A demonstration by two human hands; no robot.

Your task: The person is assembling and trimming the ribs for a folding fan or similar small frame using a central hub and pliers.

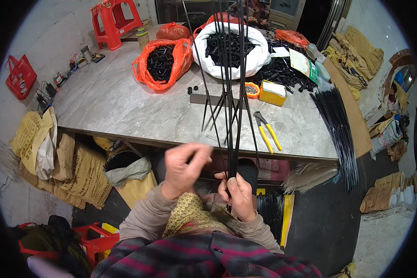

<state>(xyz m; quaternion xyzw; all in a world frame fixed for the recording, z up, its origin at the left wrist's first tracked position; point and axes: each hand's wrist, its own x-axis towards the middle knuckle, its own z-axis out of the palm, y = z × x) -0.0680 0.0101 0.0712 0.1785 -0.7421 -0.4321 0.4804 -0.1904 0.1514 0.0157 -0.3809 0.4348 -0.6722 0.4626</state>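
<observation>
My right hand (238, 194) is closed around the lower end of a bundle of long thin black rods (234, 160) in front of my lap. The rods stand nearly upright and fan out over the table, and a few cross at a slant. To the left of the bundle, my left hand (183, 169) is raised with bent fingers. Motion smears its fingertips, so whether it holds anything is unclear. Just beyond the rods on the tabletop lie yellow-handled pliers (267, 132) and a flat grey bar (203, 99).
The marble-patterned table (125, 111) carries a red bag (162, 65) and a white bag (208, 69) of small black parts. Nearby are a yellow box (272, 94) and an orange dish (251, 90). More black rods (340, 134) overhang the right edge. Sacks (85, 173) stand at left.
</observation>
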